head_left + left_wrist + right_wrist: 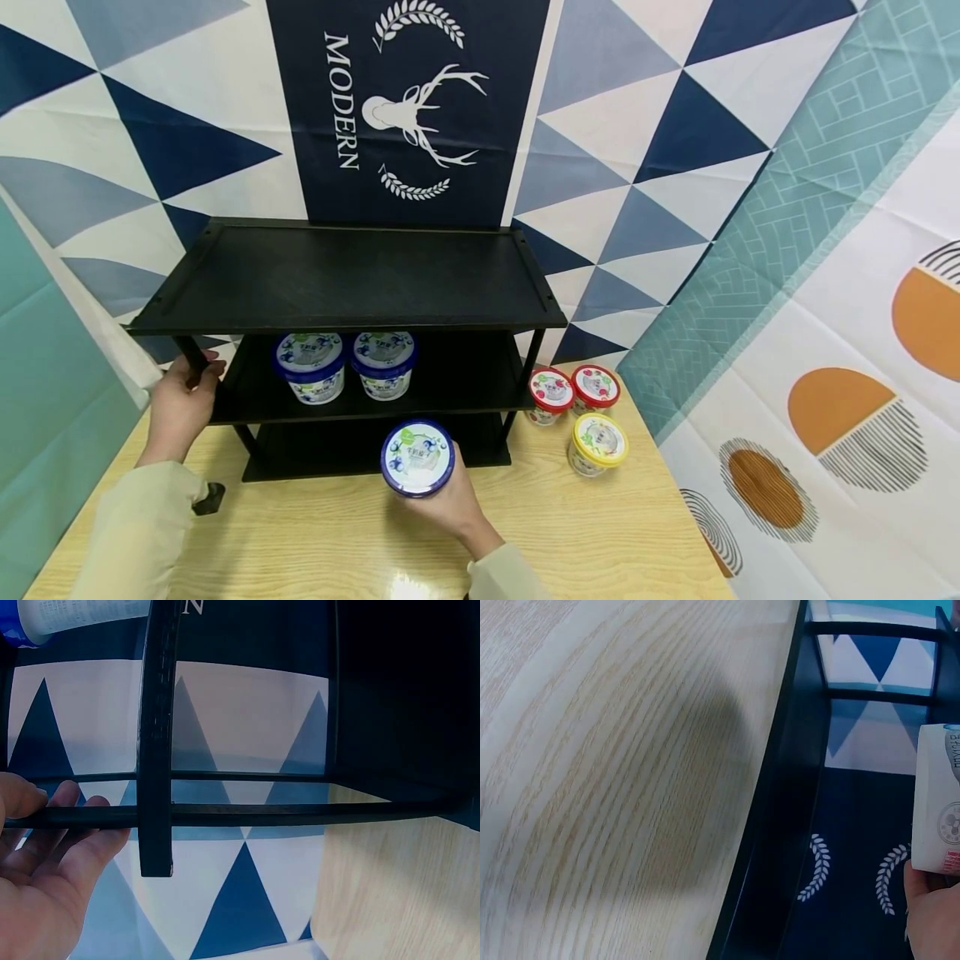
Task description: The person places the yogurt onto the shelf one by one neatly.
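A black three-tier shelf [360, 279] stands against the patterned backdrop. At its left side my left hand [180, 408] grips the upright post [97, 817], thumb and fingers wrapped about it in the left wrist view. My right hand [457, 504] holds a white tub with a blue lid [417, 458] in front of the shelf, lid toward the head camera. The right wrist view shows the white side of this tub [936, 799] above the fingers. Two more blue-lidded tubs, a left one [310, 367] and a right one [384, 364], sit side by side on the middle tier.
Right of the shelf, two red-lidded tubs [551, 392] and a yellow-lidded tub [597, 444] stand on the wooden table [315, 533]. The top tier overhangs the middle one. Patterned cloths [600, 208] hang behind and along the right side.
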`<state>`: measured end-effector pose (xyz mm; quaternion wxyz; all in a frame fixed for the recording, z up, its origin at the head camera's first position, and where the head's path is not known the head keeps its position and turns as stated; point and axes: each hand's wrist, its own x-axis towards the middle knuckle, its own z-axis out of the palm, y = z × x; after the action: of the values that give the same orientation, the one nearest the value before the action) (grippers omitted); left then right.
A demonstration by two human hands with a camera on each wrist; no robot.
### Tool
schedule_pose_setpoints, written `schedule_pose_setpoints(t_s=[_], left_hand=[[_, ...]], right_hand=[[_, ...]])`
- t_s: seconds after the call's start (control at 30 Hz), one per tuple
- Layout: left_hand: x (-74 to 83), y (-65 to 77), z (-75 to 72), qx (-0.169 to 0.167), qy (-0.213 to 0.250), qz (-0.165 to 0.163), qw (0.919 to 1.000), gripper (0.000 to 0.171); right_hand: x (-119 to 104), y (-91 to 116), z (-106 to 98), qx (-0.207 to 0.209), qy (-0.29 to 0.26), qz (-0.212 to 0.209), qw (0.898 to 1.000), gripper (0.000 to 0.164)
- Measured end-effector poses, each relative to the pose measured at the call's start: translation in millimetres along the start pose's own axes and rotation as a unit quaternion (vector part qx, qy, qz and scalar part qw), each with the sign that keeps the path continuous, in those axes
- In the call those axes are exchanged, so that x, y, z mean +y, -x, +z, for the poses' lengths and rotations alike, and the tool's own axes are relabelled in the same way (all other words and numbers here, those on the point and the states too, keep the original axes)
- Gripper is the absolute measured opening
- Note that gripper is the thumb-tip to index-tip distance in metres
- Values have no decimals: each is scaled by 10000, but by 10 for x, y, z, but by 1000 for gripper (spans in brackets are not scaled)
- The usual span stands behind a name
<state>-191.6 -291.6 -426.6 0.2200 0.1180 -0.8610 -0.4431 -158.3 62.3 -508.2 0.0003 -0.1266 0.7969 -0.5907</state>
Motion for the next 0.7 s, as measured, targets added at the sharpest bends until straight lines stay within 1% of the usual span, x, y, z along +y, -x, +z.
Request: schedule_pose_setpoints(t_s=[0.1, 0.23, 0.33, 0.4, 0.7], left_hand=[[-9, -11, 5, -9, 30, 5, 10000, 29], [-16, -10, 6, 25, 20, -16, 10000, 28], [-19, -6, 4, 45, -1, -15, 10000, 30], [-22, -8, 4, 36, 2, -5, 10000, 30], [-6, 5, 2, -19, -99, -58, 9999, 33]], right_hand=[[-10, -4, -21, 19, -15, -27, 10000, 95], [113, -34, -10, 67, 22, -53, 10000, 95], [157, -44, -13, 109, 94, -123, 9998, 93], [167, -49, -18, 141, 68, -162, 9997, 92], [142, -54, -88, 206, 293, -319, 9988, 92]])
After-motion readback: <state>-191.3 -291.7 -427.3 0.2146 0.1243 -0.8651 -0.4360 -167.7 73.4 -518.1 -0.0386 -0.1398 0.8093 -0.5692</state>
